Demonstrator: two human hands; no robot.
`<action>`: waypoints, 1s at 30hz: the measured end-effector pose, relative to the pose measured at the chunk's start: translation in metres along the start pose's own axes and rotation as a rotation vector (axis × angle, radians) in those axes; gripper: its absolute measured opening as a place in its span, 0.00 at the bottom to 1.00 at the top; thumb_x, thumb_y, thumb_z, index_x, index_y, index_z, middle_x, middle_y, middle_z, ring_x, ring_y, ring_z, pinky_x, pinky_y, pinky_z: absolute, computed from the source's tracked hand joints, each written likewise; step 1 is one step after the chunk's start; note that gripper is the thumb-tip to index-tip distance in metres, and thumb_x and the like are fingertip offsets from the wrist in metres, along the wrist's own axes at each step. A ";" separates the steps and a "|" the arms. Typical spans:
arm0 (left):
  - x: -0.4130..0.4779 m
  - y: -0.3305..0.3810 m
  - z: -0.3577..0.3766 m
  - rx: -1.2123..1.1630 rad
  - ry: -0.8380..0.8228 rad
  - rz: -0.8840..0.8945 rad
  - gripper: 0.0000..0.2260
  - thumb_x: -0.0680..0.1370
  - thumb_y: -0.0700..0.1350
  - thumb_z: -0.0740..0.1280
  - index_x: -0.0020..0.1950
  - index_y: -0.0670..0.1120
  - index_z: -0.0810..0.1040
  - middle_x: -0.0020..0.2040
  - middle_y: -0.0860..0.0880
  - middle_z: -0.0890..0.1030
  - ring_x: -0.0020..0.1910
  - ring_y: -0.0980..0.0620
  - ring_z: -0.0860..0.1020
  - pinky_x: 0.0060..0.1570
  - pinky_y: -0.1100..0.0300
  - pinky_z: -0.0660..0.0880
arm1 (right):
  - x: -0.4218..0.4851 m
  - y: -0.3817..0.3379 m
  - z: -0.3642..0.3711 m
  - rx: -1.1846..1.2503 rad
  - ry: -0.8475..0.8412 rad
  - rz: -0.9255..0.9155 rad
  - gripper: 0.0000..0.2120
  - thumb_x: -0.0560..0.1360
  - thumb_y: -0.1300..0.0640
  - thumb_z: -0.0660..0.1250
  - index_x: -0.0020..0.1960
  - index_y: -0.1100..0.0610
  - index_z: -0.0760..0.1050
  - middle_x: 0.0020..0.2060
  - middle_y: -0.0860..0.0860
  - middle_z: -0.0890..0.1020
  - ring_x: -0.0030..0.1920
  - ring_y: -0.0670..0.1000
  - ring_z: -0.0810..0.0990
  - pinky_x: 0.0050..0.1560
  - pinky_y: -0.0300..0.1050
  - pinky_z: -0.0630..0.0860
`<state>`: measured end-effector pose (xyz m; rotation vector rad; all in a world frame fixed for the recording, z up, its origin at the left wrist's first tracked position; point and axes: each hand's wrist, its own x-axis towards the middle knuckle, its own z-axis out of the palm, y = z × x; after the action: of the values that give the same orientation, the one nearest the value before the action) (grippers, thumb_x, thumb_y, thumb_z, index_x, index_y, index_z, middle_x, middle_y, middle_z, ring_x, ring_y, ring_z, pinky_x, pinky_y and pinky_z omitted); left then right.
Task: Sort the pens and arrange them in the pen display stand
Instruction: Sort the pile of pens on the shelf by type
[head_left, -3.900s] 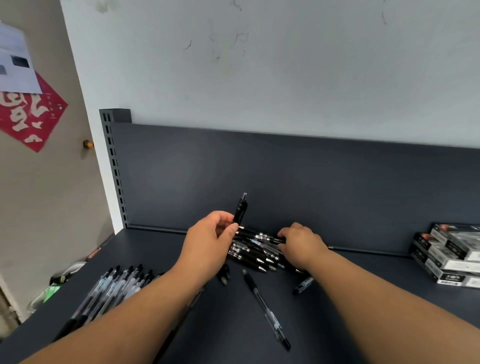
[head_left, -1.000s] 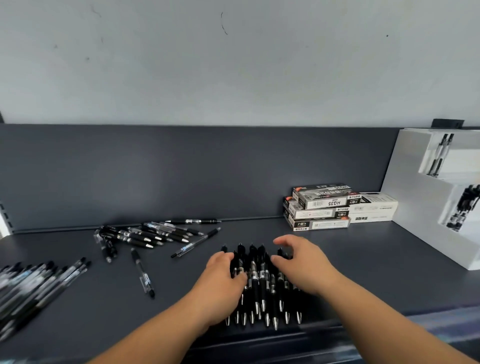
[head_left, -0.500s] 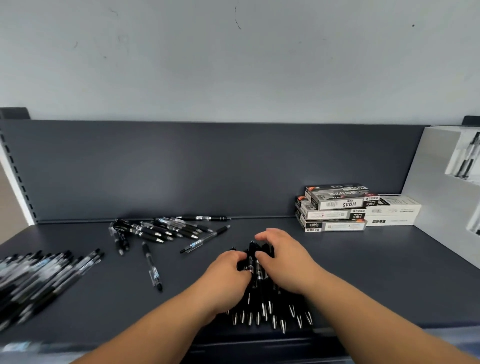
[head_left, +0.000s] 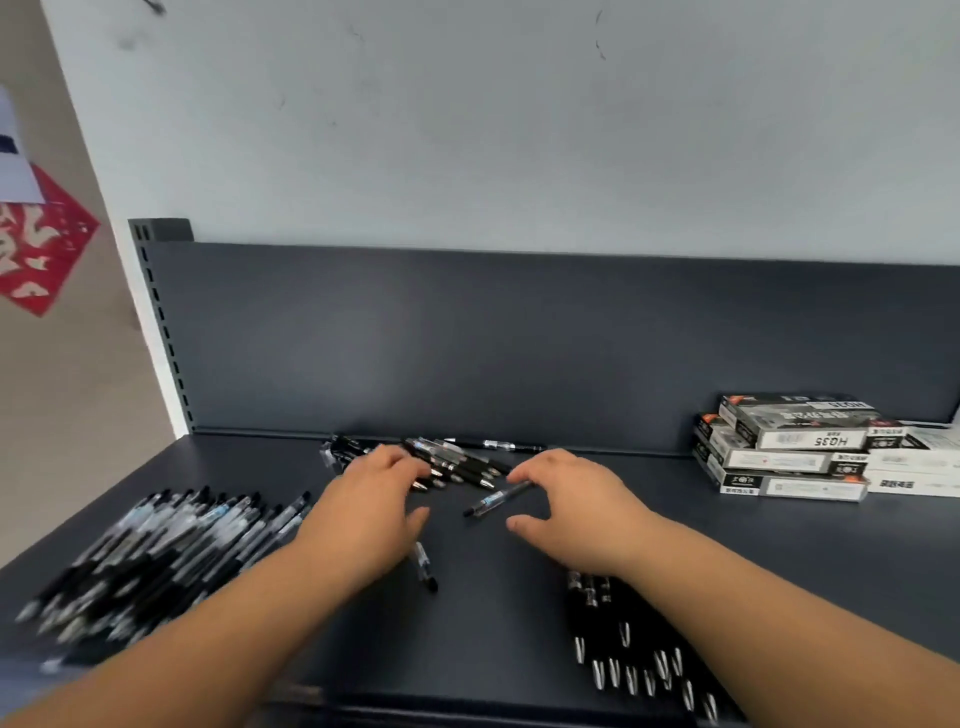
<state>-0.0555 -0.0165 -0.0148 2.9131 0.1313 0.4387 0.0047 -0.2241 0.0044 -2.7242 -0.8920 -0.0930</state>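
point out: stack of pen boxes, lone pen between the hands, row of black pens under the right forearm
stack of pen boxes (head_left: 795, 441): head view, front face of the top box.
lone pen (head_left: 498, 499): head view, mid-barrel.
row of black pens (head_left: 623, 639): head view, a barrel near its silver tip.

light: soft, even, dim | shadows: faint | blur: motion smear throughout | edges: wide-angle bending

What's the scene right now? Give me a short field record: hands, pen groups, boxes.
left hand: open, over the back pile
right hand: open, empty, beside a loose pen
back pile: unsorted pens by the rear panel
left pile: clear-barrel pens
near row: black pens, under the right forearm
boxes: stacked at right
display stand: out of view
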 end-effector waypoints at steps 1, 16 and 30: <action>0.001 -0.007 -0.001 0.039 -0.060 0.029 0.19 0.78 0.47 0.62 0.69 0.58 0.69 0.70 0.56 0.66 0.68 0.52 0.67 0.66 0.59 0.67 | 0.005 -0.006 0.002 -0.019 -0.015 -0.013 0.23 0.76 0.43 0.65 0.69 0.44 0.68 0.69 0.44 0.69 0.69 0.49 0.68 0.72 0.49 0.62; 0.014 -0.039 -0.005 0.089 -0.401 0.524 0.09 0.77 0.44 0.64 0.57 0.51 0.76 0.58 0.53 0.75 0.60 0.53 0.71 0.62 0.59 0.66 | 0.048 -0.020 0.032 -0.103 -0.188 -0.057 0.09 0.77 0.56 0.63 0.56 0.47 0.77 0.57 0.45 0.75 0.60 0.50 0.73 0.60 0.48 0.72; -0.017 -0.085 -0.057 -0.425 0.116 0.259 0.10 0.78 0.43 0.67 0.57 0.54 0.77 0.42 0.59 0.77 0.41 0.62 0.75 0.43 0.73 0.68 | 0.063 -0.093 -0.001 0.933 0.500 0.131 0.04 0.76 0.57 0.69 0.50 0.53 0.81 0.36 0.43 0.81 0.31 0.38 0.76 0.38 0.33 0.74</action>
<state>-0.0940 0.0745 0.0171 2.4913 -0.2921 0.5936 0.0007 -0.1165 0.0365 -1.7571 -0.4351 -0.2452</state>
